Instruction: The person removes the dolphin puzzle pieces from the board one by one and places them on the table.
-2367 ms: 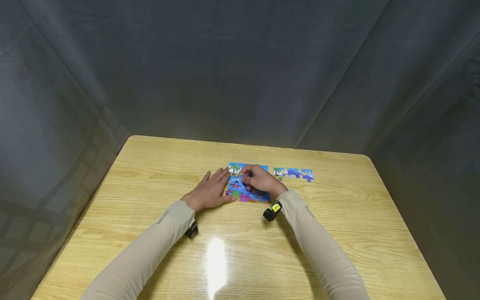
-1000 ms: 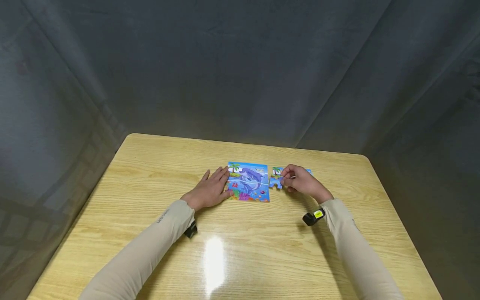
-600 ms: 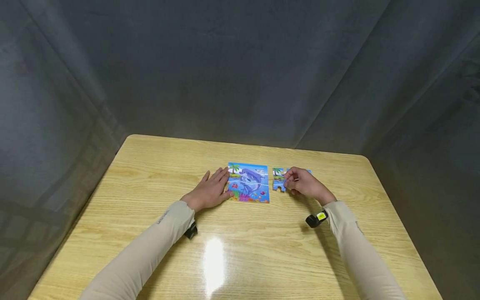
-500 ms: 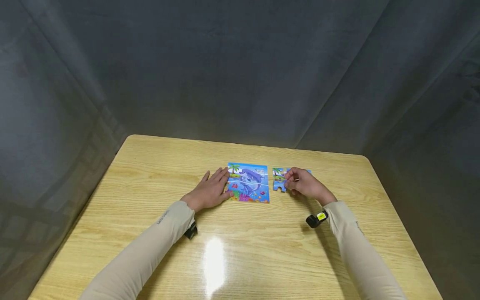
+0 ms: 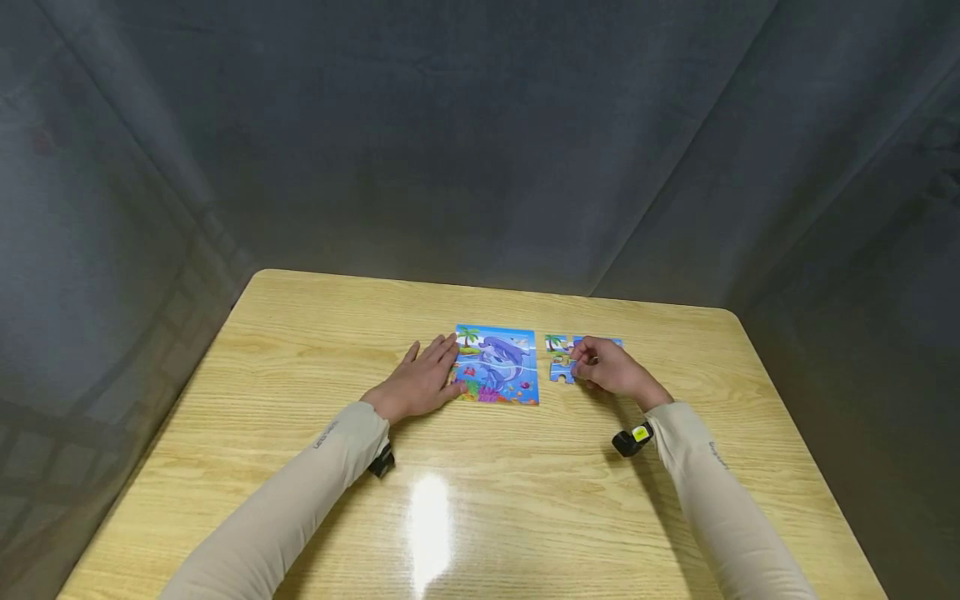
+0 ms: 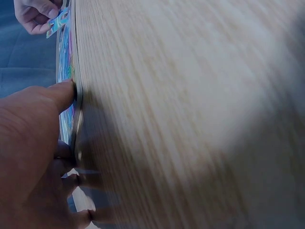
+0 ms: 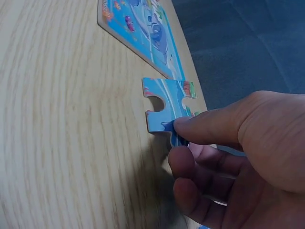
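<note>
My left hand (image 5: 416,385) lies flat with fingers spread, its fingertips and thumb at the left edge of a dolphin picture puzzle (image 5: 506,393). In the left wrist view the thumb (image 6: 64,93) touches the puzzle's edge. My right hand (image 5: 617,368) pinches a blue puzzle piece (image 7: 162,102) between thumb and fingers, just to the right of the picture. The piece is tilted a little off the table in the right wrist view. Directly behind it lies a palm-tree piece (image 5: 556,341). More pieces (image 5: 613,341) are partly hidden behind the right hand.
Everything lies on a wood-grain table (image 5: 300,333) with rounded far corners. A dark grey curtain (image 5: 480,150) surrounds its back and sides. A bright glare patch (image 5: 431,529) shows near the front.
My right hand has moved from over the dolphin picture to the pieces on the right, bringing the blue piece beneath the palm-tree piece, then shifting it slightly rightward. The left hand stays put.
</note>
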The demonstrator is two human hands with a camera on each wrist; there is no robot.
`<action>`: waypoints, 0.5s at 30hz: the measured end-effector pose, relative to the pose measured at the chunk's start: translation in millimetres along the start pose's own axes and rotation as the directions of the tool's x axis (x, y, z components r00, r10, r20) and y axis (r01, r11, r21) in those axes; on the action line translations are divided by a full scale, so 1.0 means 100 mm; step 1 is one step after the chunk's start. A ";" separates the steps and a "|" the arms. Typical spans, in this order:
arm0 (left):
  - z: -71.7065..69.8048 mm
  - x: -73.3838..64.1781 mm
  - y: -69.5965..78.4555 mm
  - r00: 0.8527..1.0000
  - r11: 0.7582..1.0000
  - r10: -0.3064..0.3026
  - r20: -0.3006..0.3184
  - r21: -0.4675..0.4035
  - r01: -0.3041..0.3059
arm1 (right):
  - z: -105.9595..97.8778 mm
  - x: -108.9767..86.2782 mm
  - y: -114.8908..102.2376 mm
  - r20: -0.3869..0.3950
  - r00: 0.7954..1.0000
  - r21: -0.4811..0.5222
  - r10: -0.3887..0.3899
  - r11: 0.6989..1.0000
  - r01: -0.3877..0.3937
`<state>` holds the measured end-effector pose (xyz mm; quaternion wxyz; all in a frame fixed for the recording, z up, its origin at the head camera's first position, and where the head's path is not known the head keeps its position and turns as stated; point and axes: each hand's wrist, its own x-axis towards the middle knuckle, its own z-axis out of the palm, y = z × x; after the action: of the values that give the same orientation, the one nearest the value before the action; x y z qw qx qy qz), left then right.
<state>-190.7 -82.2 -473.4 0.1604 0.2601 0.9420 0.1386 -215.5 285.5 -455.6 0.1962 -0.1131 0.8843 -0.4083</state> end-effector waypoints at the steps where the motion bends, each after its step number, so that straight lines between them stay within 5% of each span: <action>1: 0.00 0.00 0.00 1.000 1.000 0.001 -0.002 0.000 -0.001 | 0.01 0.01 0.00 -0.004 1.000 -0.010 -0.004 1.000 0.004; 15: 0.02 0.01 -0.01 1.000 1.000 0.000 -0.005 0.012 0.000 | 0.04 0.05 -0.03 -0.020 1.000 -0.134 0.003 0.991 -0.005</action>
<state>-191.6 -82.0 -475.8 0.1564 0.2605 0.9433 0.1336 -217.6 278.9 -456.9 0.1801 -0.1202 0.9119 -0.3488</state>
